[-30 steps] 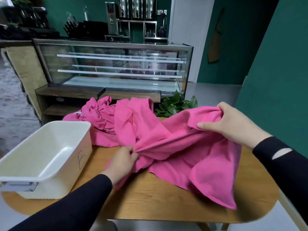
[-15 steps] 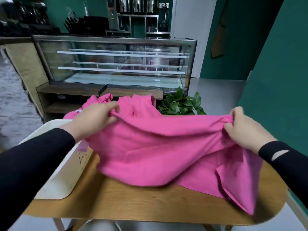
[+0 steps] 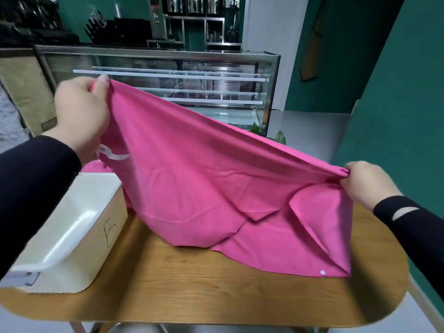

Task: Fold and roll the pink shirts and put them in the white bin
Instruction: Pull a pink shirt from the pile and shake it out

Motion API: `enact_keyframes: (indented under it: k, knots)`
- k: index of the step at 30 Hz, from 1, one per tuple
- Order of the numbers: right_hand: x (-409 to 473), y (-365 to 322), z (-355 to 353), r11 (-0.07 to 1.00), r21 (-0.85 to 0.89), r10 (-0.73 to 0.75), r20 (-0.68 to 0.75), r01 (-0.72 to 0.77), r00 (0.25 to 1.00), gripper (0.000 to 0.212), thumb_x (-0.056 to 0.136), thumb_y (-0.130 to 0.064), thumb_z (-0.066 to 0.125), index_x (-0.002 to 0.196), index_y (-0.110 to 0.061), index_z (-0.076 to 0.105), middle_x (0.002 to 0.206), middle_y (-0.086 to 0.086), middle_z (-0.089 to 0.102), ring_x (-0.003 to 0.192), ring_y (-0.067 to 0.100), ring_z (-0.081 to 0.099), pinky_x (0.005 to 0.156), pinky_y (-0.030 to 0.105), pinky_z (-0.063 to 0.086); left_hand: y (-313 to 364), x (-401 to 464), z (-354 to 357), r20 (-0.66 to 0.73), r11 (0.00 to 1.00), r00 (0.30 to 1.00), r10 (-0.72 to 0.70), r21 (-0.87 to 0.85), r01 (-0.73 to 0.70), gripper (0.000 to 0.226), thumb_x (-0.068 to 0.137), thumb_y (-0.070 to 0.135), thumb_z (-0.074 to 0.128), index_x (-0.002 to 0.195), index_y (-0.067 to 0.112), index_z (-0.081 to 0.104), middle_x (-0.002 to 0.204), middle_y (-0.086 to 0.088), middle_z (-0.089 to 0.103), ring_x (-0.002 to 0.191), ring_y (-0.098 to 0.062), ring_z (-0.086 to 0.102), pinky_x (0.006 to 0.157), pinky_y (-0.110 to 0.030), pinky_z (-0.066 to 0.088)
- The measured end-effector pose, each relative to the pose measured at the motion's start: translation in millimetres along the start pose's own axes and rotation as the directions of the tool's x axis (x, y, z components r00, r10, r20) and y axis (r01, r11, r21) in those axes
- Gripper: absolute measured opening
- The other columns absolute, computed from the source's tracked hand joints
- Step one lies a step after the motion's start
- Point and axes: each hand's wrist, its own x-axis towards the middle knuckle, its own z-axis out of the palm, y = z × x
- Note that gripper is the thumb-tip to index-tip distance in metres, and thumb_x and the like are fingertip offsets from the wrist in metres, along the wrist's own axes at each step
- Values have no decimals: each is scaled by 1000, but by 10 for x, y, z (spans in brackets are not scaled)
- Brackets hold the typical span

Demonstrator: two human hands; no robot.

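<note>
Above the wooden table point(image 3: 204, 284), the left hand point(image 3: 81, 116) and right hand point(image 3: 367, 183) each pinch a top corner of the outstretched pink shirt point(image 3: 204, 179), right of the white bin point(image 3: 72, 227).

Single handwritten mark on near side wall of white bin point(image 3: 79, 239): dark pen, thin strokes, reads roughly as letter "E" or "B", cannot tell which. White tag point(image 3: 113, 153) hanging from pink shirt point(image 3: 216, 188) just below left hand point(image 3: 81, 116): no print legible. Small white round dot near lower right corner of shirt: no lettering visible. Machines and display case point(image 3: 192, 80) behind: any labels too blurred to read. No brands, numbers or signs readable.
</note>
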Motion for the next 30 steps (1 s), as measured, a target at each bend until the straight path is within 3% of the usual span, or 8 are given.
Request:
enact_keyframes:
  k: [9,14,20,22,24,27,28,30]
  knots:
    - [-127,-53,-250,900,390,142,156,-193,978,22,91,-15,61,72,-4,67,68,12,65,64,29,54,58,32,38,-140,-106,61,267,914,896,-354,-104,392,39,100,41,57,71,14,59,28,10,34,22,-7,30,31,-9,24]
    - [-284,-445,-462,578,734,14,427,-356,904,16,88,-14,52,87,-7,66,72,16,57,64,25,48,59,33,36,112,-382,121,590,874,774,-232,-222,431,33,96,41,64,87,10,72,73,-15,67,60,-26,59,63,-36,53]
    - [-466,-667,-388,886,464,-127,243,0,962,37,92,-42,68,79,-9,58,74,6,64,66,24,57,57,32,39,241,-756,196,691,955,719,72,161,-250,46,95,43,62,66,8,67,53,-6,55,51,-16,48,49,-25,38]
    - [-508,-640,-277,923,375,-198,271,85,942,31,90,-39,71,79,-12,62,73,2,66,69,25,61,58,33,42,100,-785,218,806,934,592,1,211,-288,48,94,46,61,62,11,61,46,5,46,46,-11,42,46,-21,32]
    - [-547,-607,-194,941,299,-264,344,162,901,40,95,-39,64,70,-9,58,61,-3,60,57,23,56,54,31,40,12,-892,160,945,935,314,-94,192,-298,53,84,64,61,60,17,56,45,8,45,45,-9,41,49,-21,35]
    - [-645,-652,-221,944,280,-317,629,173,710,49,99,-52,54,65,-17,54,54,-5,51,46,12,41,49,25,33,81,-1119,100,993,940,6,-122,118,-319,60,79,78,56,64,19,54,60,5,49,57,-12,44,62,-28,41]
    - [-645,-682,-251,930,344,-332,648,126,685,53,97,-59,52,67,-16,57,57,-3,54,49,12,43,52,25,36,33,-1013,168,993,966,115,-21,49,-252,56,87,69,56,65,18,54,62,4,46,58,-12,42,60,-28,39]
    - [-500,-706,-306,772,631,-268,435,-79,859,59,94,-66,52,82,-10,67,71,4,62,60,16,53,63,28,42,-21,-642,236,768,996,639,30,-74,42,46,99,51,53,68,18,56,64,3,45,58,-13,42,51,-25,38]
